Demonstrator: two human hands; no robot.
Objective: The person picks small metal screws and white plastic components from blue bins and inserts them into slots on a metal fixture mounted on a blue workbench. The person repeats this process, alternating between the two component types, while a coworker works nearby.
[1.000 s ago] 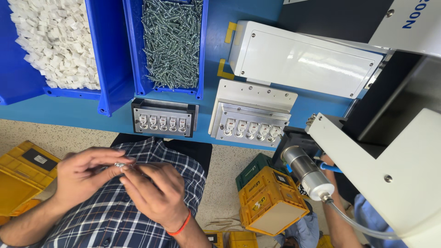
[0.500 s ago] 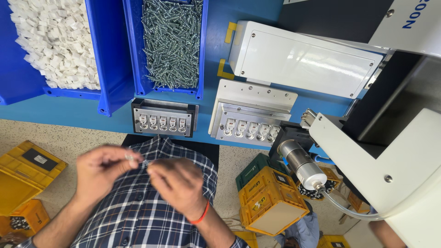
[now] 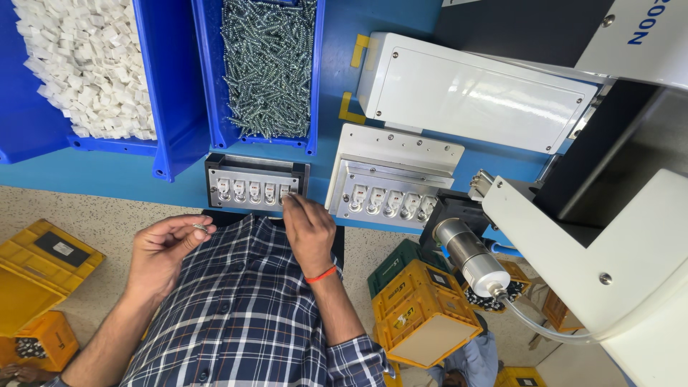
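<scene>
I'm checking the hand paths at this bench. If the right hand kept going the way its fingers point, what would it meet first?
The right hand points up the picture at the dark fixture, its fingertips at the rightmost white insert. It would likely meet that insert first; whether they already touch is unclear.

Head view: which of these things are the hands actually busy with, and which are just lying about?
In use:
right hand at the dark fixture
left hand pinching small metal bits
screw bin
bin of white pieces

Lying about:
second fixture
white box
white machine
yellow crates
</scene>
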